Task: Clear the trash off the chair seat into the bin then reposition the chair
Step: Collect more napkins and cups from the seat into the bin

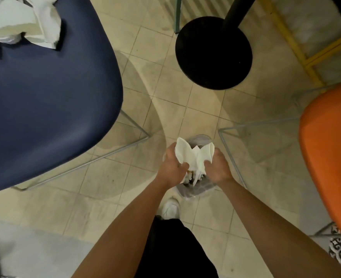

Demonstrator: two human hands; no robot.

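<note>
Lower centre, the left hand (173,167) and right hand (218,167) both clutch white napkins (187,155) above the bin (187,192). Better to release low, inside its rim, so nothing spills.

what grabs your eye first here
The left hand and right hand grip crumpled white paper napkins over a small bag-lined bin at lower centre. More white paper trash lies on the dark blue chair seat, upper left; an orange chair seat fills the right edge.
</note>
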